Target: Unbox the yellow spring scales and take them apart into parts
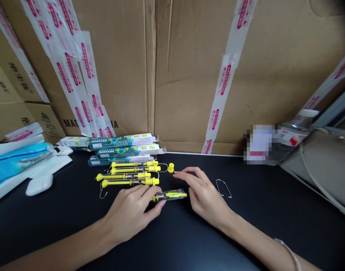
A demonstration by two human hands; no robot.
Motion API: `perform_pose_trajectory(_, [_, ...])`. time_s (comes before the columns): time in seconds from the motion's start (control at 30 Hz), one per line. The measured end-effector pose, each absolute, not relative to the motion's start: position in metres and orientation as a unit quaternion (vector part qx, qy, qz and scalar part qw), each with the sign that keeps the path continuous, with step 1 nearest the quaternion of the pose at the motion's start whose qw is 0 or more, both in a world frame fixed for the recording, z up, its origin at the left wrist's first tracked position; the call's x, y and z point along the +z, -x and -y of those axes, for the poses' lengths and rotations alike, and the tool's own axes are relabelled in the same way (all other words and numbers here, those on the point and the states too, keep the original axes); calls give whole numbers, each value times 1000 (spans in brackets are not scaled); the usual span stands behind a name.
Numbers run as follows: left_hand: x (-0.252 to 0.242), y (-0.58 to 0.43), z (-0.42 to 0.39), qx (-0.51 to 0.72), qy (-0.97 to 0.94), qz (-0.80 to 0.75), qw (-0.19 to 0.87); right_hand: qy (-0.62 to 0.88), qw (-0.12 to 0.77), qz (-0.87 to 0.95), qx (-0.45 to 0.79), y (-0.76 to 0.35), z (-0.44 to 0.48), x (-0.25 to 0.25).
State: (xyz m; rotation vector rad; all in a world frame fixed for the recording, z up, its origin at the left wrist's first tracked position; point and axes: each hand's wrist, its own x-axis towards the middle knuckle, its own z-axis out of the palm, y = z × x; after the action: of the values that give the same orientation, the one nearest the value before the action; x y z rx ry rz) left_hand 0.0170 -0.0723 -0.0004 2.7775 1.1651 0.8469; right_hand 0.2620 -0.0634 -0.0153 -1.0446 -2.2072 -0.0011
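My left hand [132, 210] rests on the black table [189, 241], its fingers pinched on the near end of a clear spring scale tube with a yellow insert [170, 195]. My right hand [202, 194] lies just right of that tube, fingers stretched out flat toward a small yellow cap [170, 168], and holds nothing. Beyond my left hand lie several finished yellow spring scales [129, 174] in a row, with wire hooks at their ends. A loose bent wire hook [223, 188] sits to the right of my right hand.
Green and white scale boxes [124, 147] are stacked behind the scales. A white mouse [39, 184] and blue and white packages [17, 160] lie at left. Taped cardboard boxes [172, 75] wall the back. A water bottle [296, 131] and a grey bag [324, 165] stand at right.
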Motion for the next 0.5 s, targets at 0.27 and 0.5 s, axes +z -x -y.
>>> perform_pose_trajectory(0.27, [1,-16,72,282,-893,-351,-2,315,324,890,58,-259,78,-1])
perform_pose_trajectory(0.5, [1,-14,73,289,-895,-340,16,352,285,889,73,-260,79,-6])
